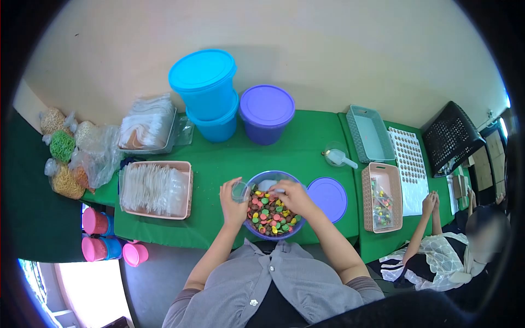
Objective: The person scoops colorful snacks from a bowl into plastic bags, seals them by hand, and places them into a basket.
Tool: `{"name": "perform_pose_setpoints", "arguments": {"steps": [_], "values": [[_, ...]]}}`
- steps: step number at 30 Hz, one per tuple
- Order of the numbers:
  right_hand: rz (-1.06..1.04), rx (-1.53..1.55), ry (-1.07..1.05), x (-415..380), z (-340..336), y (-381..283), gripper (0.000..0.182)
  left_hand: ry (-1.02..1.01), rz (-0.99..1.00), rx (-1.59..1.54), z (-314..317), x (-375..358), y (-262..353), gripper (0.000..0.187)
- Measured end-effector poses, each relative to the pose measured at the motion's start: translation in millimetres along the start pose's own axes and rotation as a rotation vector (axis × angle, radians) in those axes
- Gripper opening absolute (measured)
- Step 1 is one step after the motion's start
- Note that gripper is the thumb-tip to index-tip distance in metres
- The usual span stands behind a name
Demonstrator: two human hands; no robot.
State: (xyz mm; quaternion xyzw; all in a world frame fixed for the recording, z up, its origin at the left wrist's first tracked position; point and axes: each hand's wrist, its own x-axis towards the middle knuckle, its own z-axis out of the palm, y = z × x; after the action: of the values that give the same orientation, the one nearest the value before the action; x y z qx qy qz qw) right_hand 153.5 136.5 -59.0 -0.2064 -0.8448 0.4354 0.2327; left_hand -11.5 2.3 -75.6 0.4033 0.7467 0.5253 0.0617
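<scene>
A purple tub (299,225) full of brown, red, green and yellow pieces stands at the front of the green table. Over its left rim my left hand (232,199) is closed around a small clear cup (239,191). My right hand (292,195) reaches over the right side of the tub, its fingers bent round the handle of a translucent scoop (267,185) that lies among the pieces, partly hidden. A flat purple lid (327,200) rests right of the tub.
Blue tubs (210,90) and a lidded purple tub (266,115) stand behind. Left is a pink basket (187,205) of clear bags; right, another pink basket (383,168), a second scoop (340,158) and a grey basket (371,134). A person (437,251) is at the far right.
</scene>
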Motion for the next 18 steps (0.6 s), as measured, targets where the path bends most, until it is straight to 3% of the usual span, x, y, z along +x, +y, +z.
{"name": "perform_pose_setpoints", "arguments": {"steps": [3, 6, 12, 18], "values": [[-0.101, -0.024, -0.018, -8, -5, -3, 0.015, 0.015, 0.014, 0.003, 1, 0, 0, 0.039], [0.201, 0.26, 0.207, -18, 13, 19, 0.01, 0.035, -0.014, -0.033, 6, 2, -3, 0.039], [0.545, 0.608, 0.426, 0, 20, 23, 0.014, 0.023, -0.042, -0.033, 2, -4, -2, 0.04], [0.598, 0.39, 0.391, -17, 26, 21, 0.014, 0.05, -0.049, -0.079, 5, -3, -4, 0.042]]}}
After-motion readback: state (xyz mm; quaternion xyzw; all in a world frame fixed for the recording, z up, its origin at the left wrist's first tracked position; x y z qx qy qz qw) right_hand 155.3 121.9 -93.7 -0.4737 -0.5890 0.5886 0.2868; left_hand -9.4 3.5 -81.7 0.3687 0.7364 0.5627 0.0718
